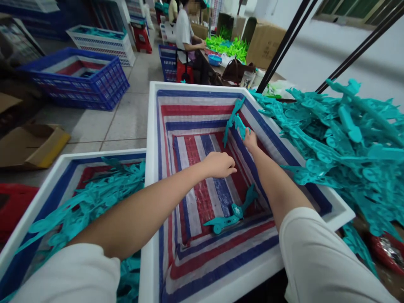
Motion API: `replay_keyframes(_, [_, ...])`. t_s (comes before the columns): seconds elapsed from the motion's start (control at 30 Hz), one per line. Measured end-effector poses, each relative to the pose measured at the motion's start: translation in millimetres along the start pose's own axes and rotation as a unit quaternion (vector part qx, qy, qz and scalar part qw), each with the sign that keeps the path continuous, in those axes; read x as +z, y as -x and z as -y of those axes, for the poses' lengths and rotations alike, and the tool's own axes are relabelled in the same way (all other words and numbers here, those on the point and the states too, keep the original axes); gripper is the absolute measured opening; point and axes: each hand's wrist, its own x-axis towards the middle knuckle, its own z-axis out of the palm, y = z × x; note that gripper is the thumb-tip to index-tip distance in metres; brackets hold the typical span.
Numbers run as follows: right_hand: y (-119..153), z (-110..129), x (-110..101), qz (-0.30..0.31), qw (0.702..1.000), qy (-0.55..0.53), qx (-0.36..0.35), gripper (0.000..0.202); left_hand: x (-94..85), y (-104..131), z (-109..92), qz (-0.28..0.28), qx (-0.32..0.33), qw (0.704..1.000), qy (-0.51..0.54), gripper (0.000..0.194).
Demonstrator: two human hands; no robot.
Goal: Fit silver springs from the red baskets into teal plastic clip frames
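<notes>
My right hand (250, 139) is closed on a teal plastic part (240, 125) at the right inner wall of a white-rimmed crate (152, 176). The crate has a lining with red, white and blue stripes. Another long teal piece (232, 115) leans in the far right corner, beside the held one. Over the middle of the crate hangs my left hand (221, 164), its fingers curled and no object showing in them. Below it, a jointed teal piece (235, 212) lies near the close end of the lining.
A large heap of teal parts (350, 134) rises to the right. On the left, a second lined crate (71, 158) holds more of them. Blue baskets (104, 84) and a cardboard box (34, 145) stand on the floor. A seated person (184, 31) works beside bright green parts (230, 46).
</notes>
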Motion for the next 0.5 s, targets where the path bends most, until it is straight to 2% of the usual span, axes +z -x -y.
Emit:
replay_keyframes(0.1, [5,1,-15,0.071,0.997,0.019,-0.033,0.045,-1.3,0,-1,0.053,0.066,0.996,0.035,0.032])
replay_keyframes(0.17, [10,-1,-29,0.108,0.993,0.029,-0.044,0.042,1.4,-2,-3,0.099,0.118,0.986,0.063,0.038])
replay_keyframes(0.27, [19,-2,-36,0.183,0.979,0.059,-0.074,0.037,7.1,-4,-7,0.138,0.147,0.974,0.107,0.05])
replay_keyframes(0.37, [32,4,-16,0.235,0.959,0.103,-0.121,0.042,9.9,-5,-9,0.153,0.139,0.971,0.123,0.055])
replay_keyframes(0.5, [54,25,34,0.158,0.974,0.109,-0.122,0.048,8.9,-4,-6,0.162,0.124,0.974,0.098,0.051])
